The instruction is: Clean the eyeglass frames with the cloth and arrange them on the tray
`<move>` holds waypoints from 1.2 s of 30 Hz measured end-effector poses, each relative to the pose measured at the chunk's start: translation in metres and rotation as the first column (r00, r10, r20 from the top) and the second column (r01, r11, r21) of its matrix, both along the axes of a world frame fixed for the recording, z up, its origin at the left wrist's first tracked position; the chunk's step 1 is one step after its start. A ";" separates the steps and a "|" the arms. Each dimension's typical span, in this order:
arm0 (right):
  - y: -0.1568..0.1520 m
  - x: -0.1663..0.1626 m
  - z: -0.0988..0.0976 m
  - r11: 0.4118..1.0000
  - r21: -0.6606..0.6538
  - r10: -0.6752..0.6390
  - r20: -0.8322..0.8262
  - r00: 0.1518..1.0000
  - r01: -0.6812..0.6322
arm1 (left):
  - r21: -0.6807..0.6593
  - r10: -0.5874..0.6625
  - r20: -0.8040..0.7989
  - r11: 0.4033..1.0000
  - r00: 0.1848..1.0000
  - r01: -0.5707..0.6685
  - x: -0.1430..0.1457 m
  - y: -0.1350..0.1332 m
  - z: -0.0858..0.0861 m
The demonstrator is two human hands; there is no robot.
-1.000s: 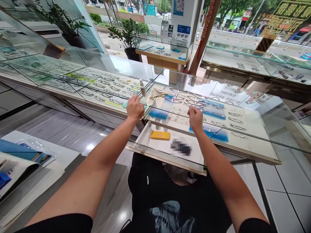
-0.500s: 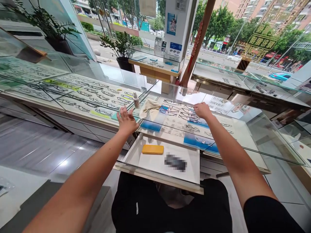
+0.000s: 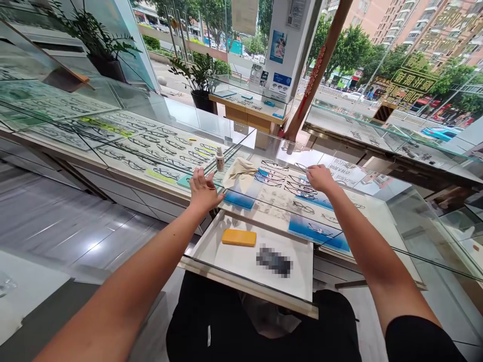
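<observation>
My left hand [image 3: 205, 190] is at the glass counter top's near edge, fingers apart and holding nothing visible. Just beyond it stands a small white spray bottle [image 3: 220, 159]. A crumpled cream cloth [image 3: 240, 173] lies to the right of the bottle. Farther right, my right hand [image 3: 320, 178] is over the counter with its fingers curled together. What they hold, if anything, is hidden. Pairs of eyeglasses [image 3: 301, 187] lie in rows close to that hand, seen through the glass.
In front of me a drawer [image 3: 226, 259] is pulled out, holding a yellow glasses case [image 3: 239, 237] and a blurred dark object [image 3: 274, 260]. Blue display mats [image 3: 302, 229] lie in the case. More eyeglasses [image 3: 162, 146] fill the left counter. A wooden post [image 3: 313, 80] rises behind.
The view has shifted slightly, so the counter sits a little farther right and lower. Both hands remain close to the same places on the counter; the bottle and cloth have not moved.
</observation>
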State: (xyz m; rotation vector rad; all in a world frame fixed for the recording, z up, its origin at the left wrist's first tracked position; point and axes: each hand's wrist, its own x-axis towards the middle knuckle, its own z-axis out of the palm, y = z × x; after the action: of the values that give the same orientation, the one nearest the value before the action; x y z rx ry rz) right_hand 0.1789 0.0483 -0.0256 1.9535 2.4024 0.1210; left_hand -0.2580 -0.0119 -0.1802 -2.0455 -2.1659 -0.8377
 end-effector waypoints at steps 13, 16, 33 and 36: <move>-0.200 -0.067 0.044 0.749 -0.393 0.444 -0.301 0.844 -0.534 | -0.048 0.017 -0.015 0.999 1.000 -0.018 0.002 -0.001 0.001; -0.212 -0.086 -0.014 0.764 -0.480 0.404 -0.163 0.900 -0.430 | -0.041 0.017 -0.013 0.999 1.000 -0.017 0.002 0.000 0.001; 0.012 -0.099 -0.206 0.959 -0.176 -0.253 -0.162 0.954 0.224 | 0.088 -0.020 -0.006 0.996 1.000 0.020 -0.004 0.000 -0.006; 0.040 -0.095 -0.207 0.980 -0.095 -0.195 -0.254 0.947 0.176 | 0.120 -0.004 -0.065 0.993 0.998 0.011 -0.009 0.002 -0.011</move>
State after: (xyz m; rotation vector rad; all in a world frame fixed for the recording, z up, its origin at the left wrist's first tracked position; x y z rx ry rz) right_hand 0.0843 0.0886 -0.2325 2.2760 2.3102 -0.2420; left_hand -0.2667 -0.0102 -0.1917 -1.9960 -2.0236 -0.8668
